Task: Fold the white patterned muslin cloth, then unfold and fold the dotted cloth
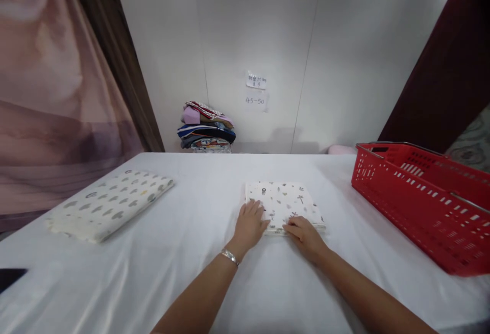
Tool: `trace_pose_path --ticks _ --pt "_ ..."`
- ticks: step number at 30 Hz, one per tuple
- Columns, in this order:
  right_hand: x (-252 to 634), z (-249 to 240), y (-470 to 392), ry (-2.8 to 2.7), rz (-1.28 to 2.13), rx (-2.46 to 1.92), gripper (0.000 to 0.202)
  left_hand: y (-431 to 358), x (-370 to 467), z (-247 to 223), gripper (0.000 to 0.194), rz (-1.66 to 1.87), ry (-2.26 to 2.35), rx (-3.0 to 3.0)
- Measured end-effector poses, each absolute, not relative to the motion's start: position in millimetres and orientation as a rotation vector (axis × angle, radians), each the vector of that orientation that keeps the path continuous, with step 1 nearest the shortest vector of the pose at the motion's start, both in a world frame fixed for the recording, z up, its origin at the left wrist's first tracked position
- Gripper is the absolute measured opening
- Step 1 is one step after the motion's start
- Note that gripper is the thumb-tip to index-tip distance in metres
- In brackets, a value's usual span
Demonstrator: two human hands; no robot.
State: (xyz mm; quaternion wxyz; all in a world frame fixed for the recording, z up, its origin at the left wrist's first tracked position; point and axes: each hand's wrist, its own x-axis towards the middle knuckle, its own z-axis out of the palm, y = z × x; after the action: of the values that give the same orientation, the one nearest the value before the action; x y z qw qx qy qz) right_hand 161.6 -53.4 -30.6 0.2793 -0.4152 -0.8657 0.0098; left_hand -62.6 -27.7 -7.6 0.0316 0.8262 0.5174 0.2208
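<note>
In front of me on the white-covered table [191, 201] lies a folded white cloth [283, 199] with a small print of plants and animals. My left hand [250, 224] rests flat on its left near corner, fingers stretched out; a silver bracelet circles that wrist. At the near edge, my right hand [304, 234] has its fingers bent and closed on the folded cloth. Farther left lies a second folded cloth [118, 199], cream with grey cloud-like shapes, which neither hand touches.
A red plastic basket [417, 211] with metal handles stands on the right. Behind the table's far edge rises a stack of folded textiles [206, 127] against the white wall. A dark flat object [11, 278] lies at the left edge. Curtains hang on both sides.
</note>
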Motion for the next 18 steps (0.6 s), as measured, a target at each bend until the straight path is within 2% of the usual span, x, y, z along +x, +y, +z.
trace_pose_path --ticks 6,11,15,18 --pt "161 -15 -51 -2.211 0.334 -1.17 0.024 -28 -66 -25 0.048 0.431 1.726 2.417" --pt "150 -2 -18 -2.091 0.403 -1.247 0.025 -16 -60 -3 0.059 0.269 1.72 2.276" --pt "131 -5 15 -2.125 0.399 -1.346 0.036 11 -46 16 0.056 0.402 1.81 2.364" --pt "116 -9 37 -2.209 0.374 -1.448 0.045 31 -42 7 0.055 0.42 1.906 2.356"
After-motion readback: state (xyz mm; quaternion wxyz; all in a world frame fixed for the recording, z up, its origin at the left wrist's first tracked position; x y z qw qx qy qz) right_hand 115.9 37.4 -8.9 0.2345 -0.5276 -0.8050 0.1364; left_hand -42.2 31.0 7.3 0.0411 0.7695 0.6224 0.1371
